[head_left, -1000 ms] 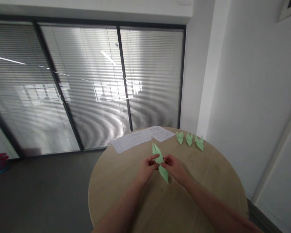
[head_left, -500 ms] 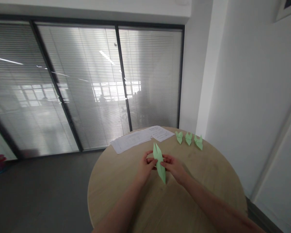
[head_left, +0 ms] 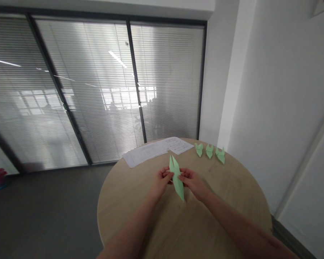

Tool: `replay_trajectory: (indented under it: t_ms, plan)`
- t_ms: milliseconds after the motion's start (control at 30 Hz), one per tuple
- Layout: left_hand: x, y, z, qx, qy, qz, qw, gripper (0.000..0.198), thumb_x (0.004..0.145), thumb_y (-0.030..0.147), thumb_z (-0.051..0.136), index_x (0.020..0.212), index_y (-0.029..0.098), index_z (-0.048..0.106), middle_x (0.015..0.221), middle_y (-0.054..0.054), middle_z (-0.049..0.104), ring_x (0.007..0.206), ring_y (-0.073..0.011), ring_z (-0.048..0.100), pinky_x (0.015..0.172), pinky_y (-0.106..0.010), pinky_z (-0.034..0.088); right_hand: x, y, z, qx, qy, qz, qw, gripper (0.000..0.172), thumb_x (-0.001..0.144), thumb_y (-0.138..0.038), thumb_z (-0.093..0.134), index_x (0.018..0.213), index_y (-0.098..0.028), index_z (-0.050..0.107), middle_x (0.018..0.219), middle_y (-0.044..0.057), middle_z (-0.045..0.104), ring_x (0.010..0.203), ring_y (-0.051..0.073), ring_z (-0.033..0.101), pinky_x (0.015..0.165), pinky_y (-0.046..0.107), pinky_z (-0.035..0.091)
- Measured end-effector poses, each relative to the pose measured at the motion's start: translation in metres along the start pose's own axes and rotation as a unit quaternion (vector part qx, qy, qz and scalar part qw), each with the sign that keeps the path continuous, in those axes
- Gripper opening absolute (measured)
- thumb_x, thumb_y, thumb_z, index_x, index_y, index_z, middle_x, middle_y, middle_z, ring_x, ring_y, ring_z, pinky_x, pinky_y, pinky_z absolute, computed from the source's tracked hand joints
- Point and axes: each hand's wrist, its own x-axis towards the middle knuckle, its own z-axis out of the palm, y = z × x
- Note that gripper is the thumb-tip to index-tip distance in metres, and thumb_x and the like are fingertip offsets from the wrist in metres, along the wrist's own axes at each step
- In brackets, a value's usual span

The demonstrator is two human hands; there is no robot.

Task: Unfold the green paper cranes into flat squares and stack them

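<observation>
From my end, slatted blinds (head_left: 105,122) fill the glass wall beyond the round table (head_left: 124,212). Printed sheets (head_left: 147,154) overlap near the table's far edge. In front of them I see the left hand (head_left: 160,181) and the right hand (head_left: 193,181), both holding the folded green paper (head_left: 177,184) above the tabletop, its split end pointing away and its single point towards me. Each thumb presses the near face; the other fingers curl behind, partly hidden. Three small folded papers (head_left: 209,152) stand in a row at the far right, well apart from the hands.

Half a second ago the two far tips lay almost together; now a clear gap shows between them. The left index finger, earlier across the front, is now behind. I read this as the paper being adjusted, with neither hand letting go.
</observation>
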Motion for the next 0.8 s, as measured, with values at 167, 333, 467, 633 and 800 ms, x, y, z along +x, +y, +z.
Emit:
replay_trajectory:
  t_ms: [167,333,467,633,800]
  plan:
    - [-0.002,0.001,0.002,0.016,-0.003,0.0,1.0,0.053,0.078,0.057,0.075,0.105,0.011,0.073,0.083,-0.008,0.073,0.067,-0.0168,0.065,0.062,-0.028,0.052,0.0,0.006,-0.003,0.008,0.016,0.008,1.0,0.053,0.071,-0.048,0.086,0.115,-0.023,0.07,0.093,0.004,0.073,0.081,0.021,0.068,0.074,0.034,0.055]
    - [-0.004,0.0,0.002,0.008,-0.02,-0.016,1.0,0.053,0.077,0.057,0.076,0.106,0.012,0.074,0.085,-0.008,0.072,0.07,-0.0171,0.065,0.061,-0.027,0.052,-0.001,0.004,-0.005,0.024,0.041,0.021,0.999,0.055,0.07,-0.046,0.085,0.117,-0.023,0.068,0.095,0.005,0.075,0.077,0.02,0.069,0.067,0.03,0.053]
    - [-0.005,0.0,0.003,-0.001,-0.05,-0.019,0.999,0.055,0.074,0.055,0.079,0.109,0.013,0.073,0.086,-0.008,0.074,0.072,-0.0175,0.066,0.064,-0.028,0.053,-0.001,0.001,-0.004,0.031,0.05,0.027,0.998,0.056,0.069,-0.047,0.085,0.115,-0.021,0.066,0.09,0.005,0.075,0.074,0.019,0.068,0.063,0.027,0.052]
    - [-0.004,-0.002,0.003,0.011,-0.069,-0.02,0.997,0.052,0.073,0.055,0.081,0.103,0.013,0.072,0.083,-0.007,0.074,0.071,-0.0171,0.067,0.063,-0.026,0.051,-0.002,0.001,-0.004,0.02,0.04,0.036,0.998,0.053,0.07,-0.048,0.085,0.111,-0.021,0.067,0.091,0.005,0.074,0.075,0.018,0.068,0.065,0.028,0.053]
    - [-0.002,-0.011,0.0,0.031,-0.041,-0.01,0.999,0.046,0.069,0.052,0.085,0.087,0.013,0.07,0.077,-0.005,0.071,0.067,-0.0166,0.064,0.063,-0.028,0.051,0.001,0.006,-0.005,-0.028,0.029,-0.004,0.999,0.042,0.072,-0.046,0.083,0.103,-0.022,0.066,0.099,0.006,0.072,0.082,0.019,0.068,0.07,0.031,0.055]
